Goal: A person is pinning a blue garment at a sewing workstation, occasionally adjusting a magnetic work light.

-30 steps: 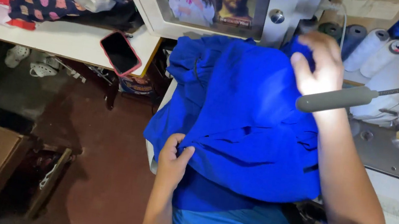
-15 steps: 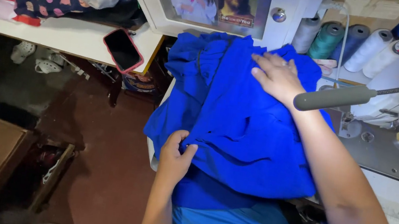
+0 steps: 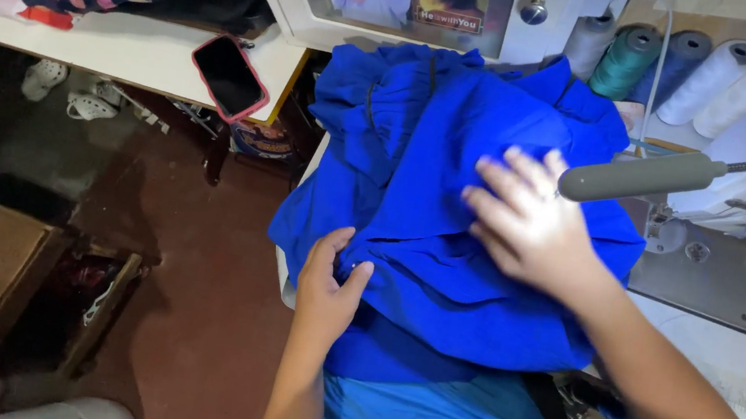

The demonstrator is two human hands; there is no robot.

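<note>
Blue cloth [image 3: 450, 210] lies heaped on the table edge; left hand [image 3: 330, 281] pinches its lower fold, right hand [image 3: 529, 225] presses flat, open (fingers spread). Overhang could slide floorward.

Under your left hand [image 3: 330, 281] and right hand [image 3: 530, 222]: blue garment [image 3: 457, 153], matt woven cloth, creased. At 10 o'clock, phone [image 3: 230, 75], glossy black screen. At 2 o'clock, thread cones [image 3: 689, 73], matt wound yarn; grey handle [image 3: 641, 176], smooth matt.
</note>
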